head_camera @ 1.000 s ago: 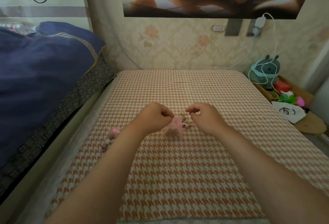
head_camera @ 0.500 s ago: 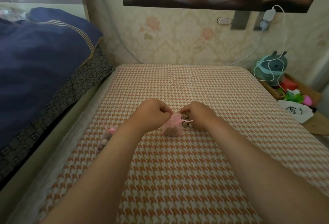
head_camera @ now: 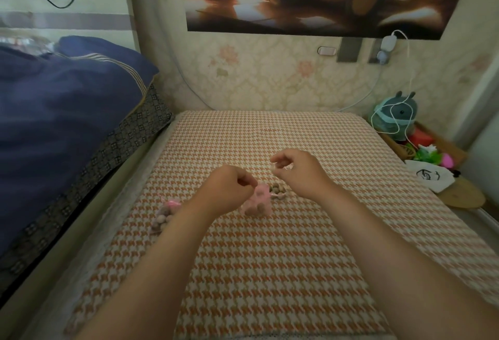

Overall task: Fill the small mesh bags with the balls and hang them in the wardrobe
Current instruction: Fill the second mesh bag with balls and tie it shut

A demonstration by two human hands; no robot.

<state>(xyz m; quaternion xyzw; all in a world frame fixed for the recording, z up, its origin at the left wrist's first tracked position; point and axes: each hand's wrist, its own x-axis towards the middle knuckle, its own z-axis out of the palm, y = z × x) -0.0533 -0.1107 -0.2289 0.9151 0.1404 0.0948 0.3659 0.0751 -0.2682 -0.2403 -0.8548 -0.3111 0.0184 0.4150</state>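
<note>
A small pink mesh bag [head_camera: 258,201] with brown balls inside stands on the houndstooth-patterned mattress [head_camera: 270,272]. My left hand [head_camera: 229,188] pinches the bag's top edge. My right hand [head_camera: 299,169] hovers a little above and to the right of the bag, its fingertips pinched on something small that looks like a ball. A few loose brown balls [head_camera: 278,192] lie just right of the bag, with a pink ribbon across them. A second pink-tied bag of balls [head_camera: 163,215] lies to the left, partly hidden by my left forearm.
A dark blue quilt [head_camera: 67,123] is piled on the left. A wooden side shelf [head_camera: 437,145] at the right holds a teal toy [head_camera: 397,115], a white cable and small colourful things. The wallpapered wall [head_camera: 270,77] with a poster stands behind the mattress.
My right hand has lifted from the loose balls beside the bag and moved up and right. My left hand stays on the bag's top.
</note>
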